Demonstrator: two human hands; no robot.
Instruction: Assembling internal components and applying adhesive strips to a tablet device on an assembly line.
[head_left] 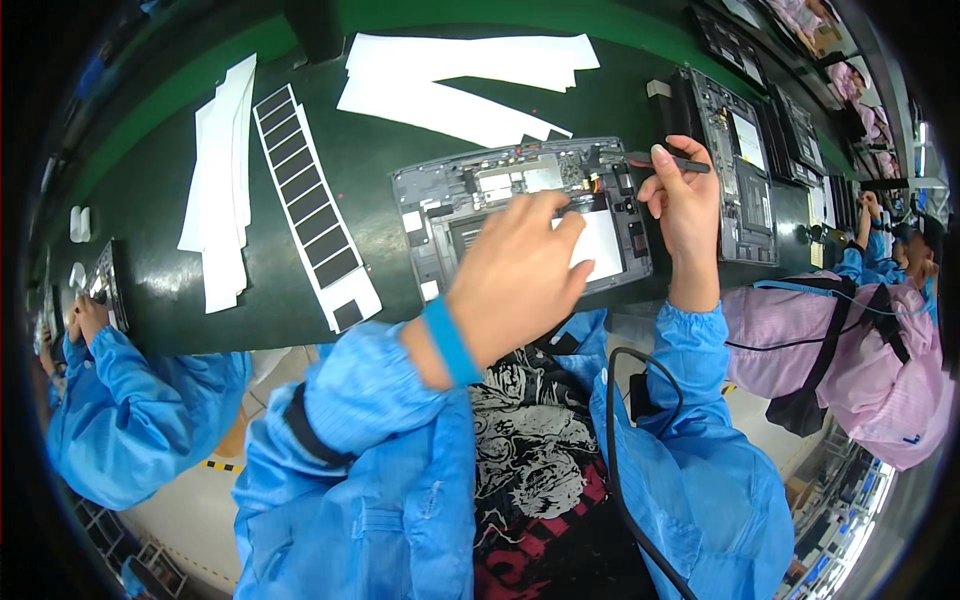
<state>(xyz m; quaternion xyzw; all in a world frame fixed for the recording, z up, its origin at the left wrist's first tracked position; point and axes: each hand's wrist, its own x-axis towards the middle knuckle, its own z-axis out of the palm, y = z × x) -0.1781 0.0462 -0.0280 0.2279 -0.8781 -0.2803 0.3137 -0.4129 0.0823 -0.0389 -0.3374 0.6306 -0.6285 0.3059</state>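
Observation:
In front of me on the green bench lies an opened grey device chassis (412, 240), its circuit board (520, 178) along the far side and a white panel (603, 245) in its middle. My left hand (520, 265), with a blue wristband (450, 342), is over the middle of the chassis. Its fingers are bent a little and apart, with nothing seen in them; whether the fingertips touch the parts below I cannot tell. My right hand (682, 200) pinches dark tweezers (692, 164) above the chassis's far right corner, the tips pointing left toward the board.
A white strip with black pads (308, 200) lies on the left, beside white paper strips (215, 190). More white sheets (450, 85) lie at the back. Another opened chassis (735, 170) stands close on the right. Co-workers in blue (150, 400) and pink (810, 340) sit either side.

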